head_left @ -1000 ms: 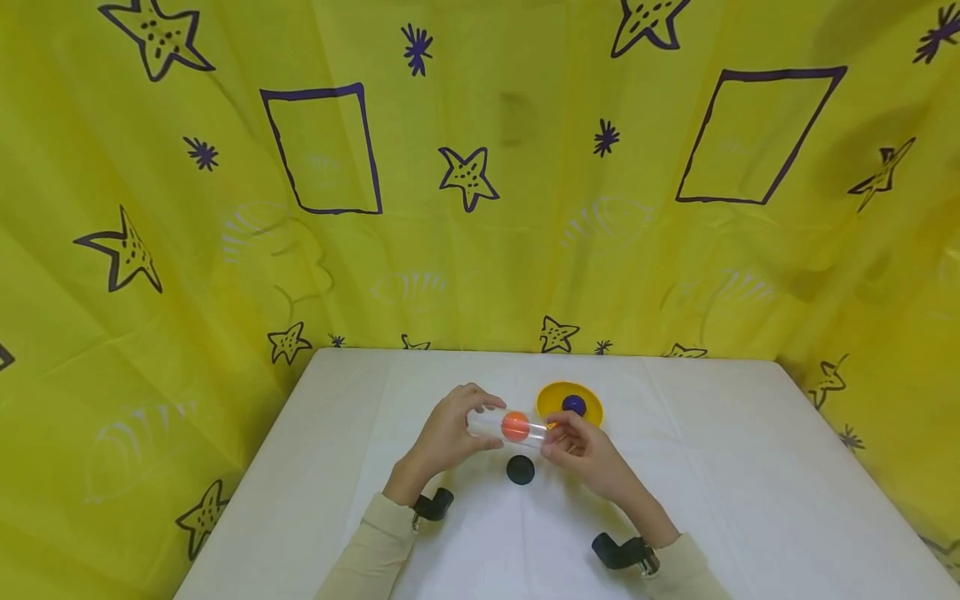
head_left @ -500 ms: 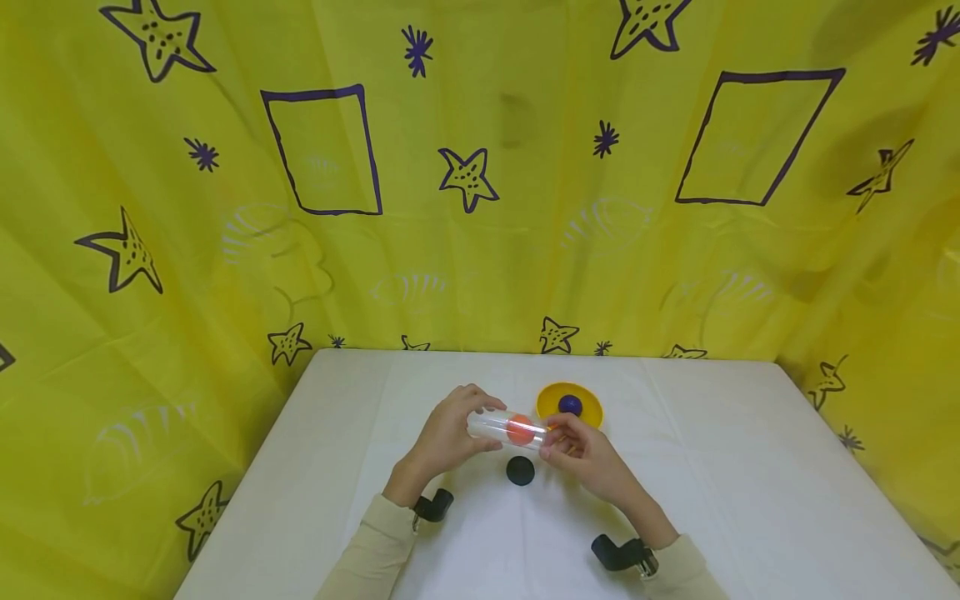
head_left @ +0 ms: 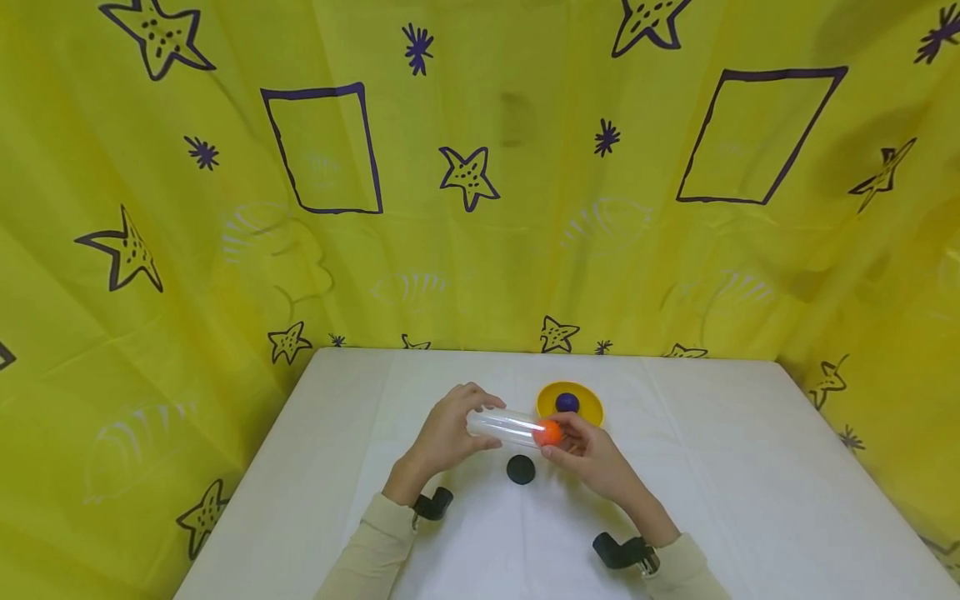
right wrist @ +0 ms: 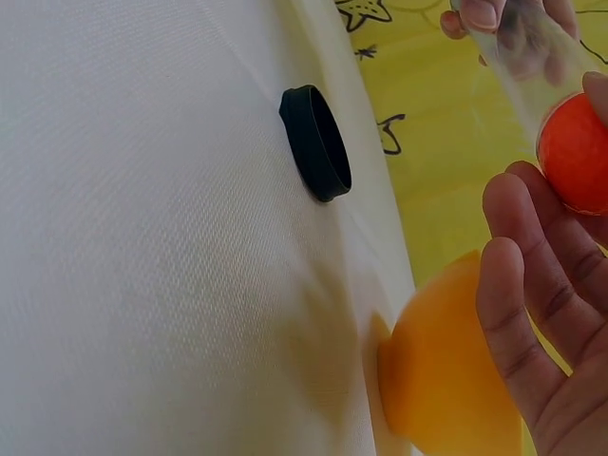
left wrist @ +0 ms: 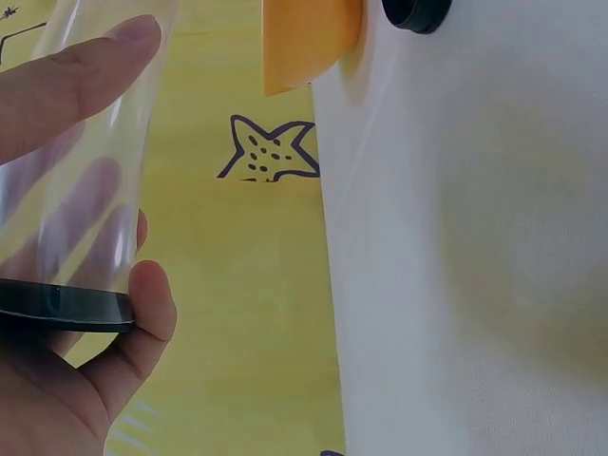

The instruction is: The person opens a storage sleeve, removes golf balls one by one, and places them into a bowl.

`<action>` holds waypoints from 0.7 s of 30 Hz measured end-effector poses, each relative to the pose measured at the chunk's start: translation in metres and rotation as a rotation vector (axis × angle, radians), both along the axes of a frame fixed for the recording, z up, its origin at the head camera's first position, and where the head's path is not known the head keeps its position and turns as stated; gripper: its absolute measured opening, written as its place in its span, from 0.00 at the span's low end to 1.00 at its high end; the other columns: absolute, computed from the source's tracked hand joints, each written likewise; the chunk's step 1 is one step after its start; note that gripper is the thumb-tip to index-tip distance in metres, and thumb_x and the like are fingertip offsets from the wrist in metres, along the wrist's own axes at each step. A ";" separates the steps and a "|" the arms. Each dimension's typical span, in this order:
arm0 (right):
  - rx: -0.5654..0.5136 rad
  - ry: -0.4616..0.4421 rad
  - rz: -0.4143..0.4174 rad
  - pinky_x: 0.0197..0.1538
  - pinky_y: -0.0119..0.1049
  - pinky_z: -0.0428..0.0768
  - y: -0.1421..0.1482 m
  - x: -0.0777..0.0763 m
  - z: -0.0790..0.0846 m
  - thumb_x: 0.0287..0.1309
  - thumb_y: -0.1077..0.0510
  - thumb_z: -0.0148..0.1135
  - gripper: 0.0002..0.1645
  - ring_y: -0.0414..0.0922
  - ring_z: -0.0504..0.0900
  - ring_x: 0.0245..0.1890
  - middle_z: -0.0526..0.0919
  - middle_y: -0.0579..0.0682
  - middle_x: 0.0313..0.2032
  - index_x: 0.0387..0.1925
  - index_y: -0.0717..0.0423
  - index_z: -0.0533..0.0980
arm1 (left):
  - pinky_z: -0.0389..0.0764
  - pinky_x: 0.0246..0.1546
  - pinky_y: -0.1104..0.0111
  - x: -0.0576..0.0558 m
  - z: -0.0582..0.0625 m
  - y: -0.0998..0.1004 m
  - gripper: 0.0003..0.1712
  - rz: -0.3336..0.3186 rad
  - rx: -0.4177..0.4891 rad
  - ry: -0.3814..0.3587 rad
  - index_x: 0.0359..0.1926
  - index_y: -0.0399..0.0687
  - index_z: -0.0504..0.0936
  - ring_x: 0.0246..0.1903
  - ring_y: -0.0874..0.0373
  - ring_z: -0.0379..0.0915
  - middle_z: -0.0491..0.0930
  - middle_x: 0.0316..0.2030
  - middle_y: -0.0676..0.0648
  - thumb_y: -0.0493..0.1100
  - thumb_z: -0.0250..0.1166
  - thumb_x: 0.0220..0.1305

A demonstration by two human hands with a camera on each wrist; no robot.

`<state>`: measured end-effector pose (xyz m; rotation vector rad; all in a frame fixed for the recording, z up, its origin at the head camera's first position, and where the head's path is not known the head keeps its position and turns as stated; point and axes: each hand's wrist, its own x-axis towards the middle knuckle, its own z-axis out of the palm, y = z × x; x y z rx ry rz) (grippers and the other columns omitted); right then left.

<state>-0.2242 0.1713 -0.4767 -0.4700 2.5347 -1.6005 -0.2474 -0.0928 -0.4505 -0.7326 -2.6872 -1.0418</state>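
Observation:
My left hand (head_left: 447, 433) grips a clear tube (head_left: 506, 426) above the table, thumb on the near side and fingers behind it. A black cap (left wrist: 71, 304) closes the tube's left end, inside the palm. At the tube's uncapped right end sits an orange ball (head_left: 548, 432), held between the thumb and fingers of my right hand (head_left: 596, 460). In the right wrist view the thumb touches the ball's top while the other fingers curl below. Just under the tube, a loose black cap (head_left: 521, 469) lies on the table.
Behind the right hand stands a yellow bowl (head_left: 551, 393) with a purple ball (head_left: 567, 402) in it. A white cloth covers the table (head_left: 750, 467). A yellow patterned curtain (head_left: 525, 250) hangs around its back and sides.
The orange ball has rolled right through the tube, from its middle to the open end at my right fingers. The purple ball has shifted slightly left in the bowl. Both hands stay nearly still.

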 end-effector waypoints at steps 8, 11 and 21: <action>0.017 -0.002 -0.049 0.41 0.30 0.82 0.003 0.000 0.002 0.61 0.51 0.72 0.28 0.46 0.79 0.39 0.83 0.54 0.46 0.60 0.56 0.76 | 0.81 0.49 0.62 -0.001 0.003 -0.003 0.27 0.012 0.021 0.009 0.52 0.55 0.85 0.47 0.55 0.74 0.82 0.47 0.52 0.45 0.83 0.50; 0.025 0.006 -0.055 0.41 0.30 0.81 0.005 -0.001 0.002 0.61 0.51 0.73 0.28 0.46 0.79 0.38 0.83 0.53 0.45 0.59 0.55 0.76 | 0.80 0.46 0.64 -0.001 0.003 -0.004 0.27 0.010 0.036 0.012 0.52 0.55 0.86 0.46 0.55 0.74 0.82 0.47 0.52 0.44 0.83 0.49; 0.031 0.000 -0.100 0.42 0.29 0.80 0.012 -0.004 0.000 0.60 0.50 0.73 0.28 0.46 0.78 0.39 0.83 0.53 0.44 0.59 0.55 0.76 | 0.78 0.41 0.68 -0.003 0.001 -0.006 0.27 0.016 0.058 0.025 0.51 0.54 0.86 0.45 0.57 0.74 0.83 0.46 0.52 0.41 0.83 0.48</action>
